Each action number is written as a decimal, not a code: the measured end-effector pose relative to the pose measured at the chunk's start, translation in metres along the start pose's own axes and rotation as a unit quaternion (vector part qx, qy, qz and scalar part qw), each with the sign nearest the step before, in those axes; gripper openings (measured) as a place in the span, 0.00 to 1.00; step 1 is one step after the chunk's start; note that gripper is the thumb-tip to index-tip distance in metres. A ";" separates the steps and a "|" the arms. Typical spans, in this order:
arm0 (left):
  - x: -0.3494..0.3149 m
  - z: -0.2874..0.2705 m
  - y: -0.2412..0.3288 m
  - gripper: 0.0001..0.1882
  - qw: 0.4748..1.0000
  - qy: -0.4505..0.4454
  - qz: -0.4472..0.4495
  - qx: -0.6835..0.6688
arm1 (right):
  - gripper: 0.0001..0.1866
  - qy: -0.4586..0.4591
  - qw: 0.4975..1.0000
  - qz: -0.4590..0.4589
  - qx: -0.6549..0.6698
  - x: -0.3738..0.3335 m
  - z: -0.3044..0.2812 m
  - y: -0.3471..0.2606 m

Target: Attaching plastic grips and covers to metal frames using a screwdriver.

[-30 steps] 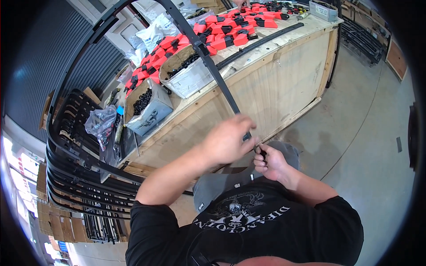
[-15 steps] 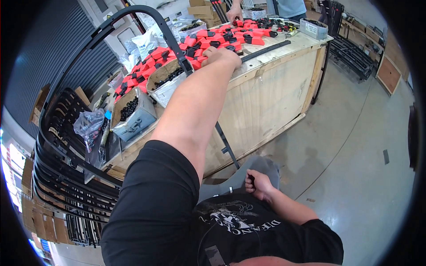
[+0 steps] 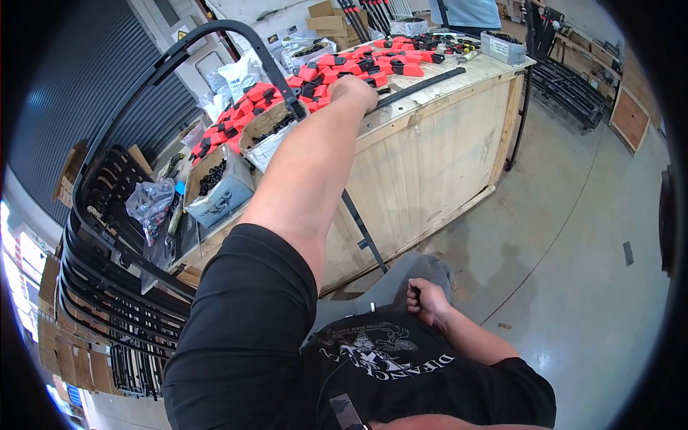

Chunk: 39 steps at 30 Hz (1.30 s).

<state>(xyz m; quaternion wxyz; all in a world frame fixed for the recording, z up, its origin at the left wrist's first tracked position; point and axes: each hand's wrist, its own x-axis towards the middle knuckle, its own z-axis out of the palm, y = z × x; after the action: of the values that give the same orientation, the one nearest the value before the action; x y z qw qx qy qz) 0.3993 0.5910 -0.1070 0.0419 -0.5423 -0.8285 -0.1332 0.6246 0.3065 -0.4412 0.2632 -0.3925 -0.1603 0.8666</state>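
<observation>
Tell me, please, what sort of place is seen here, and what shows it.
Probably a workshop for assembly: a wooden bench carries a heap of red and black parts, bins hold small black pieces, and curved black frames are gathered at the left.

The red pieces (image 3: 410,69) look smooth plastic, the workbench (image 3: 430,172) bare wood.

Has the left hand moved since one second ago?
Yes: the left hand went from beside the right hand forward, past the front edge of the wooden crate, to the red pieces.
</observation>
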 end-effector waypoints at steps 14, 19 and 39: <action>-0.077 -0.046 0.004 0.28 0.866 0.239 0.175 -0.402 | 0.11 0.026 0.999 0.013 -0.039 0.005 0.016 0.005; -0.233 -0.045 -0.069 0.17 0.734 0.288 0.432 -0.439 | 0.11 0.008 0.998 0.010 -0.061 0.017 0.024 -0.005; -0.224 -0.116 -0.421 0.17 0.657 0.265 -0.115 -0.696 | 0.10 -0.039 0.986 0.075 -0.146 0.049 0.075 0.012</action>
<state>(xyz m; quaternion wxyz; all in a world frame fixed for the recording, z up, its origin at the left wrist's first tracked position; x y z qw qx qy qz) 0.0992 0.2029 -0.1168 -0.1457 -0.2546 -0.5027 -0.8132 0.5366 0.3203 -0.4283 0.1310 -0.4033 -0.2654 0.8659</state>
